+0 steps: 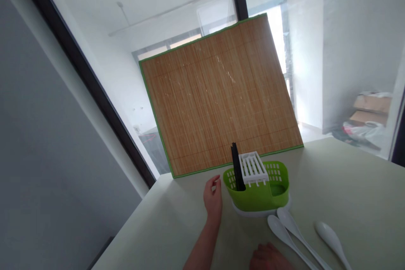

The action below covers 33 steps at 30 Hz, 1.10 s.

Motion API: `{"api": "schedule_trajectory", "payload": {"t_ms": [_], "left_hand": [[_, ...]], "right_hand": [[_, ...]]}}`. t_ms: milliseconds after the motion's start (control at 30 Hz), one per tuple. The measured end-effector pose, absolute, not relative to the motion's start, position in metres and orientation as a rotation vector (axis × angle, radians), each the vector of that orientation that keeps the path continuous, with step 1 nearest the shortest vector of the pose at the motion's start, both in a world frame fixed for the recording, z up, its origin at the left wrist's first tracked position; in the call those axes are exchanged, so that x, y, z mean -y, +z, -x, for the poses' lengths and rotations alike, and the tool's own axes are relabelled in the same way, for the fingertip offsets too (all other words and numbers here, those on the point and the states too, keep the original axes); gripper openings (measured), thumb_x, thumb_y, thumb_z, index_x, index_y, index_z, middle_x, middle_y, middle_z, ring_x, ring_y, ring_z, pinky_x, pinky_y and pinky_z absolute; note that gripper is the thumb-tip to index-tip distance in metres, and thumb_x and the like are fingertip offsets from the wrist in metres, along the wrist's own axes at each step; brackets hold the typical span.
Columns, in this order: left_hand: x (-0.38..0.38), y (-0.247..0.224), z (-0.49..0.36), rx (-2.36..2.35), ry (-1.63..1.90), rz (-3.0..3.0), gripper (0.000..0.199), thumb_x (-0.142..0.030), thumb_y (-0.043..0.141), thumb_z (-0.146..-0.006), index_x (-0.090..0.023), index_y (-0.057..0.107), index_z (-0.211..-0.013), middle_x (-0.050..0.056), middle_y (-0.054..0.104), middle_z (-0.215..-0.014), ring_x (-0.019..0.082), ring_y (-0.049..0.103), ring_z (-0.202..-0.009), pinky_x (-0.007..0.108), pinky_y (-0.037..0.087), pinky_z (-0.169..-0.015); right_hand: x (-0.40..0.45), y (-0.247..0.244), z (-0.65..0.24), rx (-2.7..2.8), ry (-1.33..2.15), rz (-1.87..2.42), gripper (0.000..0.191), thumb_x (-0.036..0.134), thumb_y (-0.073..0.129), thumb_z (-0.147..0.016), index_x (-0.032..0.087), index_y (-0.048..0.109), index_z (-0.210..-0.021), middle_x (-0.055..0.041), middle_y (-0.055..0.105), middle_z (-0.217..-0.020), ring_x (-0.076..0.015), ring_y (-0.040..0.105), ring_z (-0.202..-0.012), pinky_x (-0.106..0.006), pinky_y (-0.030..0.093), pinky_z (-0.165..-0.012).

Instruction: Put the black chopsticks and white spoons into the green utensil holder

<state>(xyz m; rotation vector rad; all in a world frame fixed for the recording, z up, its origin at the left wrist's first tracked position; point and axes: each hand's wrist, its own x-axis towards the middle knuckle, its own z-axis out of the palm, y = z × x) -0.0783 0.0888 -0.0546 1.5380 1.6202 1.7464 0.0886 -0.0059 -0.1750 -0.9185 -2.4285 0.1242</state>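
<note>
A green basket [256,200] on a white base stands on the pale table, with black chopsticks [237,168] upright in its left part and a slatted white rack [253,167] across its middle. Just left of the basket is my left hand [213,194], fingers curled loosely with a gap to the thumb and nothing seen between them. My right hand [267,257] rests low at the bottom edge, its fingers bent and their tips partly hidden. Two white spoons [281,230] [294,223] lie in front of the basket, and a third white spoon [329,236] lies farther right.
A bamboo mat [218,101] with green edging leans against the glass behind the basket. The pale table [348,185] reaches to the window frame. Beyond the glass, cardboard and plastic bags [368,122] lie at the right.
</note>
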Motion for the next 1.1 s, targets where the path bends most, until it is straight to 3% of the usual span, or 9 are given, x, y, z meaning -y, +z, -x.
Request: {"api": "schedule_trajectory", "payload": {"t_ms": [67, 233, 300, 433, 567, 700, 867, 1100], "left_hand": [[-0.071, -0.075, 0.080, -1.615, 1.799, -1.475, 0.036, -0.045, 0.052, -0.085, -0.016, 0.067, -0.100, 0.011, 0.065, -0.106, 0.020, 0.061, -0.096, 0.029, 0.051, -0.078], [-0.039, -0.102, 0.081, -1.696, 1.802, -1.397, 0.030, -0.043, 0.053, -0.085, -0.020, 0.067, -0.097, 0.008, 0.065, -0.105, 0.020, 0.061, -0.098, 0.029, 0.052, -0.076], [-0.032, -0.102, 0.079, -1.674, 1.799, -1.414, 0.027, -0.039, 0.052, -0.087, -0.020, 0.067, -0.097, 0.008, 0.064, -0.106, 0.020, 0.060, -0.100, 0.029, 0.052, -0.077], [-0.027, -0.100, 0.068, -1.594, 1.792, -1.488, 0.023, -0.033, 0.050, -0.088, -0.020, 0.066, -0.098, 0.008, 0.062, -0.109, 0.019, 0.059, -0.101, 0.029, 0.051, -0.078], [-0.024, -0.105, 0.058, -1.550, 1.750, -1.569, 0.021, -0.028, 0.049, -0.088, -0.021, 0.067, -0.096, 0.008, 0.062, -0.107, 0.019, 0.059, -0.098, 0.028, 0.051, -0.077], [-0.020, -0.104, 0.052, -1.513, 1.713, -1.597, 0.021, -0.026, 0.048, -0.088, -0.022, 0.067, -0.096, 0.007, 0.062, -0.107, 0.018, 0.059, -0.097, 0.027, 0.049, -0.075], [-0.016, -0.101, 0.048, -1.463, 1.664, -1.609, 0.020, -0.026, 0.049, -0.088, -0.022, 0.067, -0.094, 0.007, 0.063, -0.105, 0.018, 0.060, -0.095, 0.025, 0.049, -0.071], [-0.012, -0.102, 0.045, -1.409, 1.571, -1.570, 0.022, -0.032, 0.047, -0.090, -0.021, 0.065, -0.096, 0.006, 0.065, -0.099, 0.018, 0.062, -0.087, 0.027, 0.050, -0.069]], "right_hand": [[0.008, -0.151, -0.099, 2.483, 0.071, 0.978, 0.009, 0.018, 0.064, -0.073, 0.026, 0.063, -0.069, 0.0037, 0.068, -0.070, -0.0169, 0.060, -0.069, -0.027, 0.035, -0.062], [0.008, -0.097, -0.132, 2.401, -0.197, 1.359, 0.019, 0.016, 0.063, -0.066, 0.022, 0.066, -0.084, -0.0080, 0.068, -0.089, -0.0287, 0.061, -0.083, -0.038, 0.041, -0.071], [0.006, -0.095, -0.145, 2.371, -0.274, 1.530, 0.028, 0.015, 0.064, -0.064, 0.019, 0.066, -0.091, -0.0122, 0.068, -0.092, -0.0318, 0.061, -0.084, -0.040, 0.043, -0.068], [0.002, -0.109, -0.163, 2.428, -0.376, 1.641, 0.046, 0.004, 0.058, -0.061, 0.020, 0.065, -0.104, -0.0119, 0.069, -0.091, -0.0308, 0.064, -0.081, -0.035, 0.041, -0.062], [0.000, -0.117, -0.165, 2.497, -0.285, 1.661, 0.057, -0.006, 0.048, -0.064, 0.018, 0.060, -0.114, -0.0083, 0.071, -0.084, -0.0258, 0.068, -0.072, -0.030, 0.037, -0.056], [-0.002, -0.115, -0.158, 2.496, -0.017, 1.619, 0.060, -0.002, 0.048, -0.060, 0.015, 0.056, -0.117, -0.0095, 0.072, -0.090, -0.0293, 0.069, -0.079, -0.031, 0.036, -0.056], [-0.003, -0.114, -0.152, 2.448, 0.188, 1.683, 0.054, 0.000, 0.048, -0.059, 0.013, 0.058, -0.110, -0.0109, 0.072, -0.091, -0.0303, 0.068, -0.084, -0.030, 0.035, -0.058], [-0.009, -0.100, -0.147, 2.239, 0.530, 1.420, 0.018, 0.007, 0.049, -0.070, 0.018, 0.062, -0.074, -0.0047, 0.069, -0.077, -0.0207, 0.064, -0.075, -0.027, 0.039, -0.064]]}}
